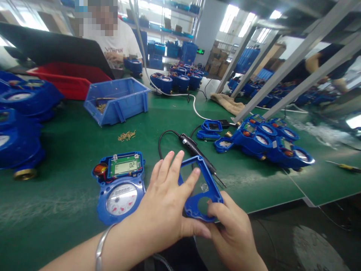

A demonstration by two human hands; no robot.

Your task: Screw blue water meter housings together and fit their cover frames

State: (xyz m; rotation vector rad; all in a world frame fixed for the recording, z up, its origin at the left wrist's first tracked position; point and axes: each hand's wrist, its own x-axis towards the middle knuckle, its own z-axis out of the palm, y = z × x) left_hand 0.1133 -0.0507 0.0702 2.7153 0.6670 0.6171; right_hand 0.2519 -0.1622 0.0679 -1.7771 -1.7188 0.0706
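Note:
My right hand [235, 227] grips the lower right corner of a blue plastic meter cover [192, 206] with a rectangular window and a round hole. My left hand [166, 199] is spread over the cover's left side, fingers stretched out, its index fingertip over the window. Left of my hands a blue water meter [104, 203] lies on the table, its digital display and circuit board exposed above a round dial. Beyond the cover lies a black electric screwdriver [193, 145], its bit pointing toward the lower right. A small pile of brass screws [126, 136] lies behind the meter.
A blue bin [124, 107] with screws and a red bin [64, 81] stand at the back left. Several meters [258, 137] lie at right, near a yellow-handled screwdriver [348, 167] and metal posts [254, 99]. A co-worker [124, 37] sits across the green table [166, 118].

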